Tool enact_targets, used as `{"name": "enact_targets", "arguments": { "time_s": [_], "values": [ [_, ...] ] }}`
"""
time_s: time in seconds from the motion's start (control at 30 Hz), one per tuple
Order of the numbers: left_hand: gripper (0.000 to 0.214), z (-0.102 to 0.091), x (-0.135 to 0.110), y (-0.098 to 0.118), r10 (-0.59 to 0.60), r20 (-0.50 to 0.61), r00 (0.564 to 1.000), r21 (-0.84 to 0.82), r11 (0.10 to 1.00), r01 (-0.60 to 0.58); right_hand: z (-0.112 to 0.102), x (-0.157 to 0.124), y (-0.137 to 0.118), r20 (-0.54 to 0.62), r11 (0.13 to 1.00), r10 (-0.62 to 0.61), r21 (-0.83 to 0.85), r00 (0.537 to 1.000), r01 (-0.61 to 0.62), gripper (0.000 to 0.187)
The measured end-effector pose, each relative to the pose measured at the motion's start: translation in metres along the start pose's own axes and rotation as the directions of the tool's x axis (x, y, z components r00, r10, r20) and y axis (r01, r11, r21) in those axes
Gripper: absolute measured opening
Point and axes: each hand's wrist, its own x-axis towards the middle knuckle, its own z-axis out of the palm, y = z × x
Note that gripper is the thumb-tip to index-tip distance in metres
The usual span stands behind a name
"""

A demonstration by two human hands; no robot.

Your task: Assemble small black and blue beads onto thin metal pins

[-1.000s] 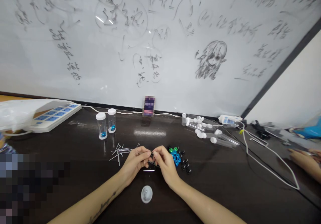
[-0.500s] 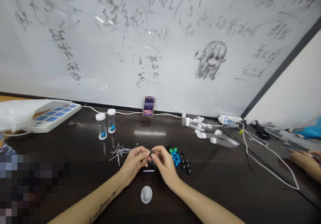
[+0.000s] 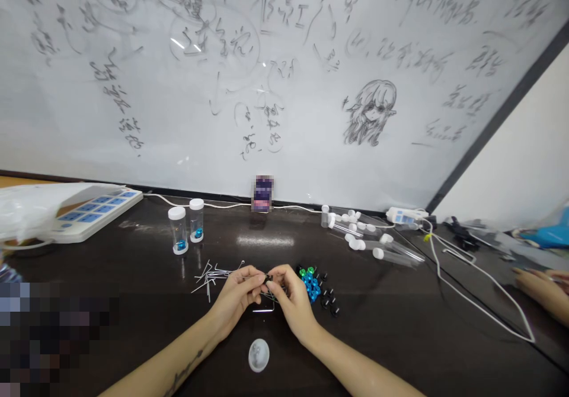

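My left hand (image 3: 237, 295) and my right hand (image 3: 288, 299) meet fingertip to fingertip over the dark table (image 3: 400, 338). Both are pinched on a small black part with a thin metal pin (image 3: 267, 278) between them. A heap of thin metal pins (image 3: 212, 276) lies just left of my left hand. A cluster of blue, green and black small knobs (image 3: 316, 287) lies just right of my right hand. A small L-shaped metal key (image 3: 263, 310) rests under my hands. A clear round cap (image 3: 258, 354) lies between my forearms.
Two capped vials with blue parts (image 3: 185, 230) stand at the back left, beside a white power strip (image 3: 91, 207). Several empty capped tubes (image 3: 373, 242) lie at the back right. A white cable (image 3: 480, 302) crosses the right side. Another person's hand (image 3: 540, 287) rests at the far right.
My hands stay pinched together on the small part, with only slight finger movement. The camera has tipped a little, so everything sits lower in the picture.
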Motion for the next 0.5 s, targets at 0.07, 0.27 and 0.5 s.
{"name": "enact_targets", "arguments": {
  "time_s": [0.07, 0.27, 0.5],
  "values": [
    [0.013, -0.0006, 0.0005, 0.0001, 0.002, 0.001, 1.0, -0.001, 1.0, -0.002, -0.0003, 0.0008, 0.0023, -0.004, 0.999, -0.021, 0.024, 1.0, 0.021, 0.007],
    [0.014, -0.0021, 0.0015, -0.0004, 0.004, 0.005, 1.0, 0.017, 1.0, -0.005, -0.0023, 0.0012, 0.0083, 0.011, 0.996, 0.011, 0.089, 1.0, -0.012, 0.008],
    [0.011, -0.0009, -0.0005, -0.0002, 0.019, 0.049, 0.999, 0.043, 0.999, -0.021, -0.0018, 0.0009, 0.0075, 0.058, 0.985, 0.093, 0.141, 0.994, -0.1, 0.011]
  ]
}}
